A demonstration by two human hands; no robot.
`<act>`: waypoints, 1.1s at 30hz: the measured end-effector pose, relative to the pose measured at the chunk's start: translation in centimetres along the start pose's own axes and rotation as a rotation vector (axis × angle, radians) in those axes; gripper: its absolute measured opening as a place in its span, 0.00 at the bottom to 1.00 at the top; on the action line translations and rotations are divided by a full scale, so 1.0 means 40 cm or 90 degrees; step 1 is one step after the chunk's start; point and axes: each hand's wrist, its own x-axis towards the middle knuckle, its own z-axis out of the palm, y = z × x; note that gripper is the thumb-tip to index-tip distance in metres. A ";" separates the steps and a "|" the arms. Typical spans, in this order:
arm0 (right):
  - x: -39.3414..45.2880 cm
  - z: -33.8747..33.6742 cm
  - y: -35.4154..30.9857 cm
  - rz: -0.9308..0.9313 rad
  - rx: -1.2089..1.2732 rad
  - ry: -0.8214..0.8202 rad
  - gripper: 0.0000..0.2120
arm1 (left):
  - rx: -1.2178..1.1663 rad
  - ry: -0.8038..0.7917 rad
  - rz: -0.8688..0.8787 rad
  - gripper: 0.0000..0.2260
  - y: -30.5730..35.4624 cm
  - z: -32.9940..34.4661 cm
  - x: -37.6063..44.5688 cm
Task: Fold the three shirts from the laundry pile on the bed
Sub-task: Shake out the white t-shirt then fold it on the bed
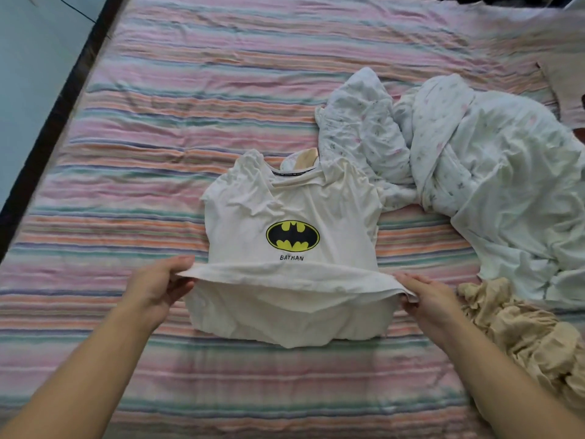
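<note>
From your head camera, you are looking down at a bed [196,90] covered with a sheet striped in pink, orange, green and lilac. In the middle of it lies a cream Batman shirt [294,213], front up, with the yellow and black bat emblem and the word BATMAN printed beneath it. Its collar points away from you and both short sleeves are crumpled at the shoulders.

Your left hand [158,285] pinches the shirt's lower edge at its left corner, thumb on top and fingers [182,286] curled underneath, clamped on the cloth. Your right hand [430,294] grips the same edge at the right corner, its fingers closed over the fabric. Between the two hands the hem is raised off the bed and stretched into a straight band that sits just below the lettering, with the lower part of the shirt bagging under it.

To the right, touching the shirt's far shoulder, is a rumpled heap of pale floral laundry [474,172] (how many separate garments it holds cannot be told). Near your right forearm lies a bunched beige garment [519,331], apart from the shirt. A dark bed frame [60,112] runs along the left side.
</note>
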 end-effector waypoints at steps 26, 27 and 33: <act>0.374 0.159 0.035 0.102 -0.113 0.142 0.34 | 0.160 0.103 0.064 0.24 -0.037 0.166 0.344; 0.367 0.150 0.074 0.098 -0.152 0.162 0.37 | 0.196 0.106 0.056 0.21 -0.066 0.159 0.342; 0.334 0.152 0.167 0.062 -0.310 0.220 0.29 | 0.325 0.112 0.033 0.23 -0.189 0.156 0.346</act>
